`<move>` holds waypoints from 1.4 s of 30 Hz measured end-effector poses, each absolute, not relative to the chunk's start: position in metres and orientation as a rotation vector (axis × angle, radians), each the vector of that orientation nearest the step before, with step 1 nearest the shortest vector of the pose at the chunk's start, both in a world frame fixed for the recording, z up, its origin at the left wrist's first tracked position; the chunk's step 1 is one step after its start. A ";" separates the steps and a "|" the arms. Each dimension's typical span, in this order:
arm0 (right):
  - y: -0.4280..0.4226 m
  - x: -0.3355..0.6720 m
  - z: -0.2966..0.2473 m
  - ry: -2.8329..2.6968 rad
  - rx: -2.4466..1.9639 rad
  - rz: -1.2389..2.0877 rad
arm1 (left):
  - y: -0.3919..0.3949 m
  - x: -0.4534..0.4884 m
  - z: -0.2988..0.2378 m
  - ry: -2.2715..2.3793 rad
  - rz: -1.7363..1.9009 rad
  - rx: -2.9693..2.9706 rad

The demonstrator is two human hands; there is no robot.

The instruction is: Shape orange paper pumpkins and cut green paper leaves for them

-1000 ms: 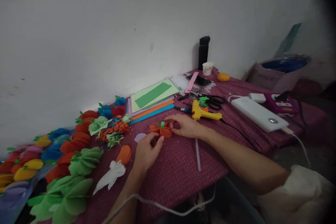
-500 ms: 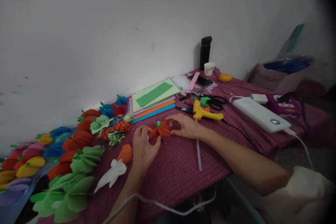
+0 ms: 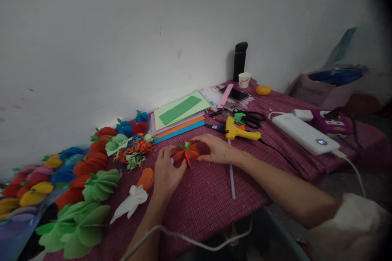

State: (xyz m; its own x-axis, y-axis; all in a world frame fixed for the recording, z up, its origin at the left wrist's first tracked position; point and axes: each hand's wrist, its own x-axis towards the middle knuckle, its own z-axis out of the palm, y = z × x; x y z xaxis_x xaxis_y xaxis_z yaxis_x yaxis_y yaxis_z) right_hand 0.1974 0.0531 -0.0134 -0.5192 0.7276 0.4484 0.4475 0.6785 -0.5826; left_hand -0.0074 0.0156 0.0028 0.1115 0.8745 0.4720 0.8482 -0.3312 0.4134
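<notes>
An orange paper pumpkin point(image 3: 187, 155) with a small green stem stands low over the cloth between my hands. My left hand point(image 3: 168, 170) grips its left side, thumb at the front. From the right, the curved fingers and thumb of my right hand point(image 3: 214, 149) hold the other edge. Just left of my left wrist lie some orange paper pieces point(image 3: 146, 178) and a crumpled white tissue point(image 3: 131, 202). A yellow glue gun point(image 3: 240, 131) with a clear glue stick point(image 3: 232, 175) near it rests beyond my right hand.
Finished paper pumpkins point(image 3: 92, 163) crowd the left side, beside paper scraps point(image 3: 137, 149). Coloured sheets point(image 3: 180, 110) lie at the back. Scissors point(image 3: 252, 119), a white power bank point(image 3: 304, 132), a purple power strip point(image 3: 332, 122), a paper cup point(image 3: 244, 80) and a black bottle point(image 3: 239, 62) stand right. A white cable point(image 3: 196, 242) crosses in front.
The paper pumpkin has turned a little between my hands, so its green stem and front petals show differently. My fingers have shifted slightly on it; everything else stays in place.
</notes>
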 end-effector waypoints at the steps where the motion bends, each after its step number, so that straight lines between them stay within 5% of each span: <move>1: 0.052 0.197 -0.013 -2.208 -0.895 0.535 | 0.016 -0.009 0.003 1.788 1.024 2.304; 12: 0.047 0.205 0.004 -2.132 -0.992 0.533 | 0.033 -0.039 0.002 1.785 1.045 1.883; 42: 0.031 0.180 -0.015 -2.171 -1.262 0.501 | 0.021 -0.015 -0.003 1.646 0.763 2.100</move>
